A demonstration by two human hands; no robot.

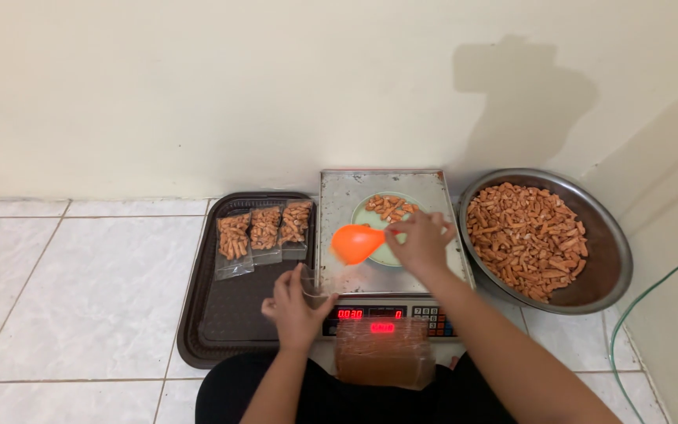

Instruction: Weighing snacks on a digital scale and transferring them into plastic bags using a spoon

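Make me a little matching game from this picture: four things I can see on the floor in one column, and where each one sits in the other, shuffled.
Things:
1. orange scoop
2. filled snack bags
3. metal bowl
4. green plate

Places:
A. on the dark tray, at its far end
B. on the scale platform, holding a few snacks
C. in the right hand, above the scale
D. to the right of the scale, near the wall corner

Pairs: 1-C, 2-A, 3-D, 4-B
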